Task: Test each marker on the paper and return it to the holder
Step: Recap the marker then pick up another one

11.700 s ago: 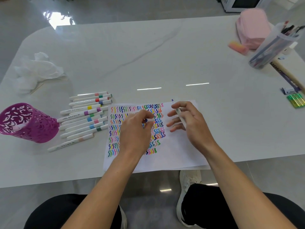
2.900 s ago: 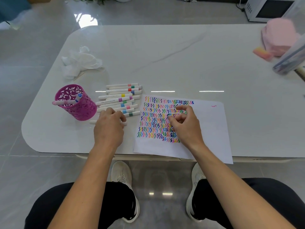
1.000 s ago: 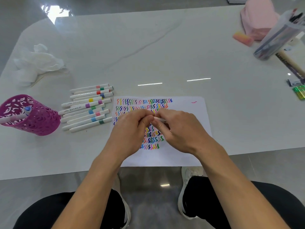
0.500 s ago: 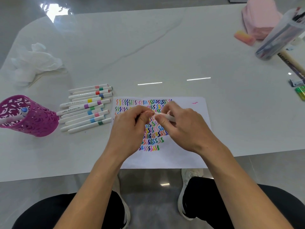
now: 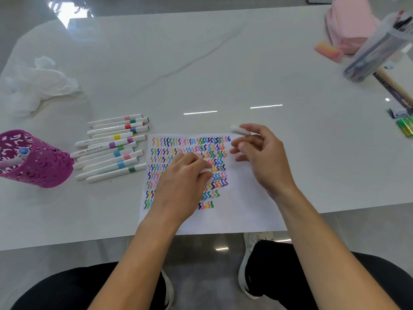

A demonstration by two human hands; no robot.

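Beside the loose markers [image 5: 111, 148] and holder [image 5: 44, 166], left hand [image 5: 181, 184] grips a marker [image 5: 205, 171], right hand [image 5: 266, 159] pinches its cap [image 5: 239, 130].

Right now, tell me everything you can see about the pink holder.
The holder is a magenta cup with a cut-out lace pattern, seemingly thin metal or plastic. It stands on the white table at the far left, partly cut off by the frame. One blue-capped marker leans inside it, poking over the rim. Loose markers lie just to its right; whether the nearest touches it is unclear.
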